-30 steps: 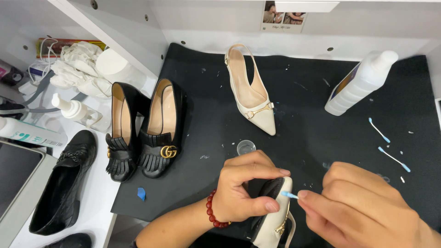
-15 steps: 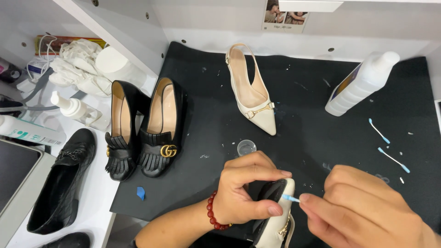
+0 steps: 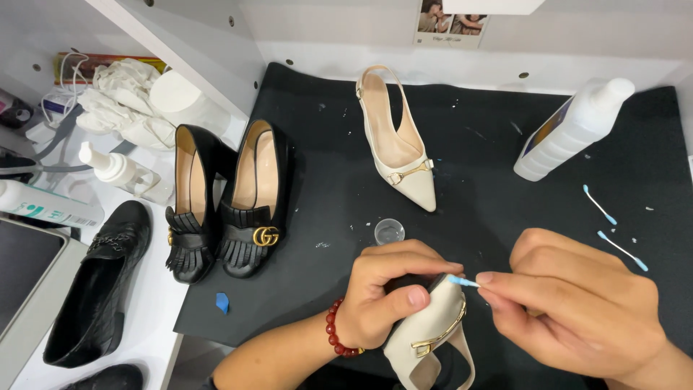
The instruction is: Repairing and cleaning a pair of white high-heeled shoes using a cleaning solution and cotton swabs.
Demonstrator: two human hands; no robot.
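Observation:
My left hand (image 3: 386, 292), with a red bead bracelet on the wrist, grips a cream pointed shoe (image 3: 429, 336) with a gold buckle at the near edge of the black mat (image 3: 339, 144). My right hand (image 3: 577, 307) pinches a blue-tipped cotton swab (image 3: 462, 281) whose tip touches the top of that shoe. The matching cream slingback shoe (image 3: 401, 148) lies farther back on the mat. A small clear round cap (image 3: 389, 231) sits just beyond my left hand.
A white plastic bottle (image 3: 570, 130) lies at the back right. Two used blue swabs (image 3: 610, 227) lie on the right of the mat. A pair of black fringed heels (image 3: 227, 198) stands at the mat's left edge, a black loafer (image 3: 97, 285) and spray bottles farther left.
Both hands and the shoe have stayed nearly in place; the swab tip has shifted only slightly on the shoe.

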